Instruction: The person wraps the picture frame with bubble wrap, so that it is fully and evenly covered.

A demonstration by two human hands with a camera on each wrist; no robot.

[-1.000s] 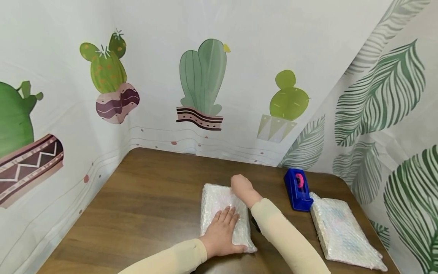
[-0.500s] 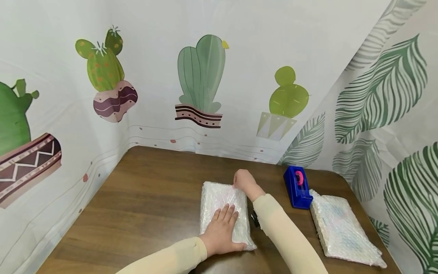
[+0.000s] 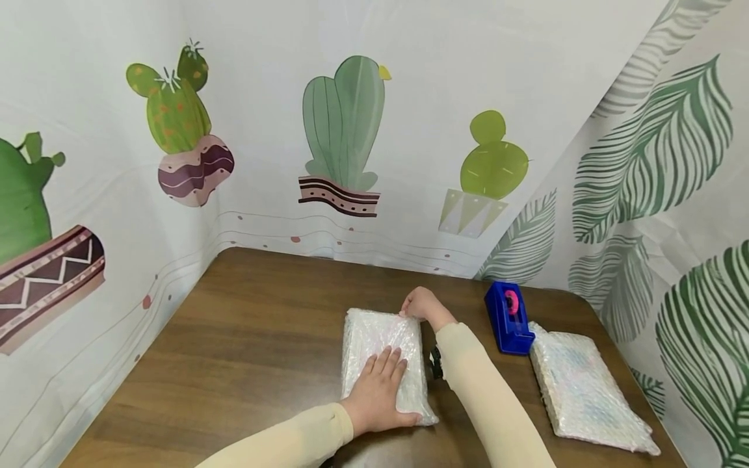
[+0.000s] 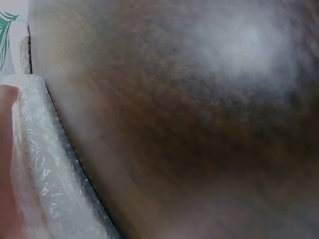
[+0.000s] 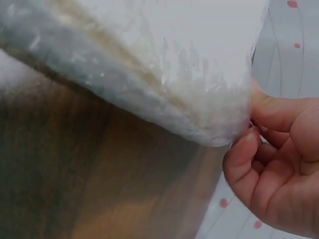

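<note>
A flat package in bubble wrap (image 3: 383, 331) lies on the wooden table in front of the person. Across its lower part rests the left hand (image 3: 379, 396), fingers spread and palm down. At the package's far right corner the right hand (image 3: 422, 304) pinches the edge of the wrap between thumb and curled fingers. The right wrist view shows this hand (image 5: 279, 154) close up at the wrapped corner (image 5: 219, 124); exactly how much film is between the fingertips is hidden. In the left wrist view the package's side (image 4: 55, 164) runs beside part of the left hand (image 4: 7, 164).
A blue tape dispenser (image 3: 506, 325) with a pink core stands at the back right. Beside it, near the table's right edge, lies a second bubble-wrapped package (image 3: 588, 393). A cloth printed with cacti and leaves (image 3: 257, 130) hangs behind the brown table (image 3: 246, 338).
The right hand has shifted slightly right at the package's far corner, and its fingertips now show more. The left hand stays on the package. The head view has tilted a little.
</note>
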